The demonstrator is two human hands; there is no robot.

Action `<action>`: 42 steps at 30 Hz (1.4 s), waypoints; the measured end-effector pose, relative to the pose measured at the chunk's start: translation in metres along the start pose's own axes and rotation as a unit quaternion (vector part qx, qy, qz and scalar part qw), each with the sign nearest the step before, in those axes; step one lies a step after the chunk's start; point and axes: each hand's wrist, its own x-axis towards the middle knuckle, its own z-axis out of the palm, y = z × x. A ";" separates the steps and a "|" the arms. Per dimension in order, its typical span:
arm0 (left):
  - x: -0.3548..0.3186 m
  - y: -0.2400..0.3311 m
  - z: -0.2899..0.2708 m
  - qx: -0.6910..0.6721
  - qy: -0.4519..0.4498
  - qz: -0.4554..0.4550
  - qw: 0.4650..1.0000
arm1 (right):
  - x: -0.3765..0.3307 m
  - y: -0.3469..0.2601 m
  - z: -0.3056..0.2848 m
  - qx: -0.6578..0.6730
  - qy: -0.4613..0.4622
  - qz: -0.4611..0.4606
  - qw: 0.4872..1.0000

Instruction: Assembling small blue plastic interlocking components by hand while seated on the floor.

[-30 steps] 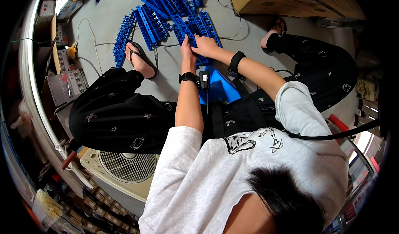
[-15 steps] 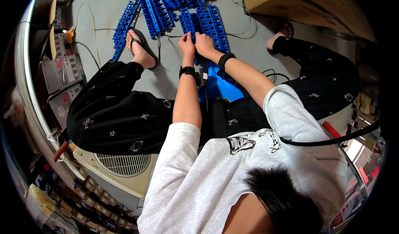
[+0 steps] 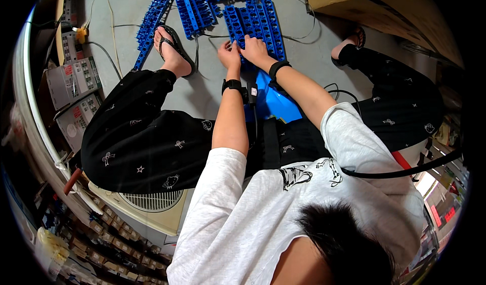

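I sit on a grey floor with legs spread. My left hand (image 3: 230, 53) and my right hand (image 3: 254, 48) rest side by side on the near edge of a flat group of blue plastic holed strips (image 3: 255, 20), fingers pressed down on them. Both wrists wear black bands. Between my knees lies a bright blue flat piece (image 3: 273, 102), close under my right forearm. More blue strips (image 3: 195, 1) lie in a pile further out, and a long row of them (image 3: 149, 24) runs past my left foot.
A large cardboard box (image 3: 374, 6) stands at the far right. Grey boxes with labels (image 3: 73, 80) and a yellow plug on cables (image 3: 81, 31) sit at the left. A white fan grille (image 3: 149, 201) lies behind my left leg. Thin cables cross the floor.
The view has shifted so the blue strips sit higher and nearer the centre. Both hands stay on the near strips, now closer together.
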 end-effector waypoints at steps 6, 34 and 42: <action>0.002 -0.003 -0.005 -0.014 -0.007 -0.021 1.000 | 0.003 -0.006 0.005 -0.007 -0.024 -0.010 1.000; -0.001 0.010 -0.003 -0.007 0.019 -0.018 1.000 | 0.012 -0.010 0.001 0.001 -0.025 0.033 0.999; -0.003 0.016 -0.007 -0.020 0.081 -0.029 0.996 | 0.039 0.002 -0.026 0.087 0.090 0.002 0.992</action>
